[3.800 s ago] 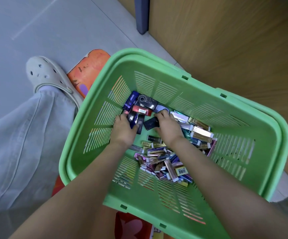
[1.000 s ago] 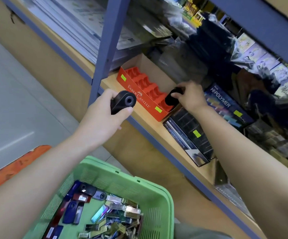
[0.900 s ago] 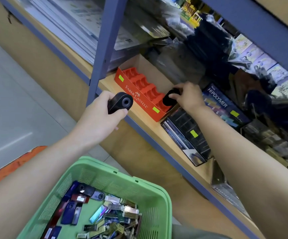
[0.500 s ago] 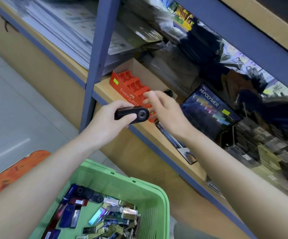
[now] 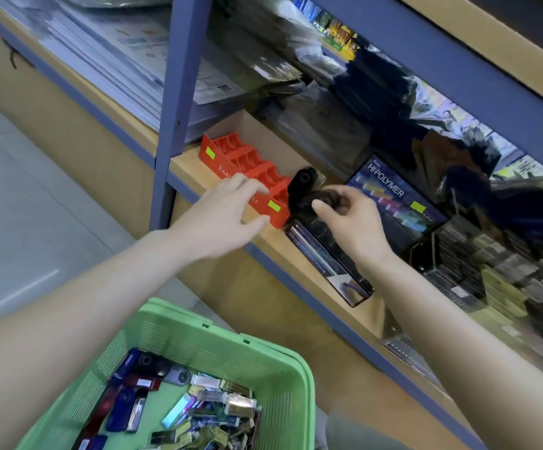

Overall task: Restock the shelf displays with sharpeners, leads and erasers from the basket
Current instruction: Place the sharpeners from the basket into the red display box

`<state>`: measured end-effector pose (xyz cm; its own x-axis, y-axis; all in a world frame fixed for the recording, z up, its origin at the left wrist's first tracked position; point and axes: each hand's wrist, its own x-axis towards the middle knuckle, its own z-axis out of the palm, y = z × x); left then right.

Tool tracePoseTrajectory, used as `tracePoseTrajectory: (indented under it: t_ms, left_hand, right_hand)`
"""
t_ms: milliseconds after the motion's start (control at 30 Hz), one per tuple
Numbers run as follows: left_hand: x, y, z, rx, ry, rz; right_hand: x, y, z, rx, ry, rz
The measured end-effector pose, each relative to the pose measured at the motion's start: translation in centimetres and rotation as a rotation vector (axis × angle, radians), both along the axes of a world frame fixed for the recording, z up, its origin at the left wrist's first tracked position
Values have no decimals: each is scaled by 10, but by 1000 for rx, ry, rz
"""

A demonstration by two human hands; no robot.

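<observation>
A red display tray (image 5: 231,157) with ribbed slots sits on the wooden shelf (image 5: 299,254). One black sharpener (image 5: 302,181) stands in the tray's right end. My right hand (image 5: 351,225) pinches a second black sharpener (image 5: 323,199) just below it, at the tray's right end. My left hand (image 5: 221,219) holds nothing, with fingers spread over the tray's front wall. The green basket (image 5: 218,339) sits at the bottom, holding several sharpeners (image 5: 124,404) and small lead and eraser packs (image 5: 211,417).
A blue shelf post (image 5: 179,102) rises left of the tray. A dark Hi-Polymer display box (image 5: 393,196) and a black tray (image 5: 325,261) sit to the right, with stacked packs (image 5: 478,274) beyond. Paper stacks (image 5: 111,47) fill the left shelf. Grey floor (image 5: 20,206) lies left.
The black sharpener passed from my left hand to my right hand, which carried it to the tray's right end. My left hand, now empty, moved over the tray front.
</observation>
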<state>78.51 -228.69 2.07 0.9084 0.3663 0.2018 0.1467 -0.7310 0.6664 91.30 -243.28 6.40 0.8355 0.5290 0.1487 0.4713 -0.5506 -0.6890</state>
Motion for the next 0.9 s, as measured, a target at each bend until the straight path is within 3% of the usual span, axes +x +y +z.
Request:
tracePoseTrajectory:
  t_ms: [167,267,400,667,900]
  left_hand:
    - [34,15,-11,266,106,-3]
    - [45,16,-21,363,157,-3]
    - [46,19,-22,451,93,2]
    - [39,11,-33,455,30,-25]
    - [40,12,-33,482,67,-28]
  right_hand:
    - [19,32,1,23,-166,-20]
    - [28,41,-4,-145,-267,71]
    - [49,48,3,-336,-418,136]
    - [65,50,3,-351,-359,263]
    - [71,55,1,-406,-353,208]
